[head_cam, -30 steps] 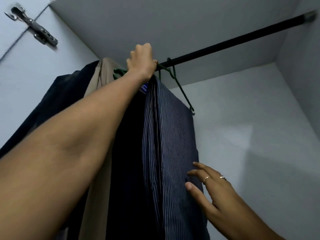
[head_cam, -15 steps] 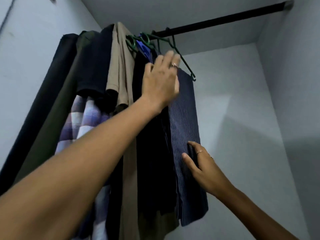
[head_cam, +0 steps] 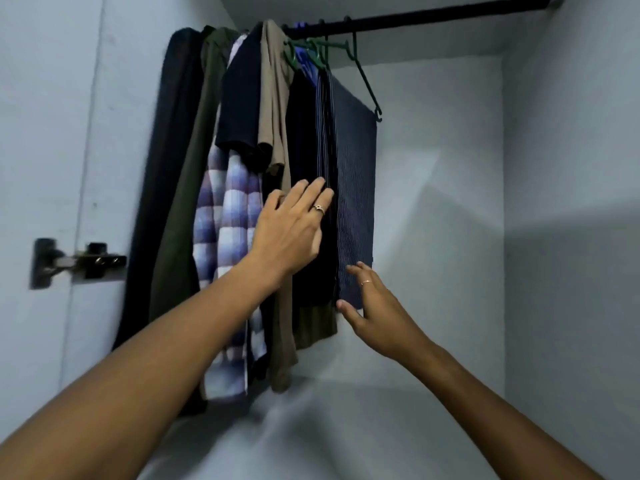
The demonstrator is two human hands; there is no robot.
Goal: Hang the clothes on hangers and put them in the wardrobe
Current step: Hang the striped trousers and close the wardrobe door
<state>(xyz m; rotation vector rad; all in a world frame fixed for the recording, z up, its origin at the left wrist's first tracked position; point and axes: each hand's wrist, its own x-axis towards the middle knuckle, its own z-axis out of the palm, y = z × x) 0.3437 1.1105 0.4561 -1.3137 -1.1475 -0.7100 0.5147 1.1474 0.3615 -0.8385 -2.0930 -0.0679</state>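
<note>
Left hand (head_cam: 291,233) flat, fingers straight, against dark garments beside pinstriped garment (head_cam: 356,188); right hand (head_cam: 374,306) open, fingers touching its lower edge.

Both arms are extending fwd and upward, bare from forearm to wrist. The left hand (head_cam: 291,230) is lying higher, back of hand facing the camera, fingers straight and close together, pointing up and to the right, thumb spreading to the left; a ring is showing on one finger. Fingertips are resting flat on hanging fabric, gripping nothing. The right hand (head_cam: 377,310) is sitting lower and to the right, wrist bending slightly, fingers relaxed and spread, thumb pointing left; a ring is showing on one finger. Its fingertips are touching the lower fabric edge w/o curling round it.
</note>
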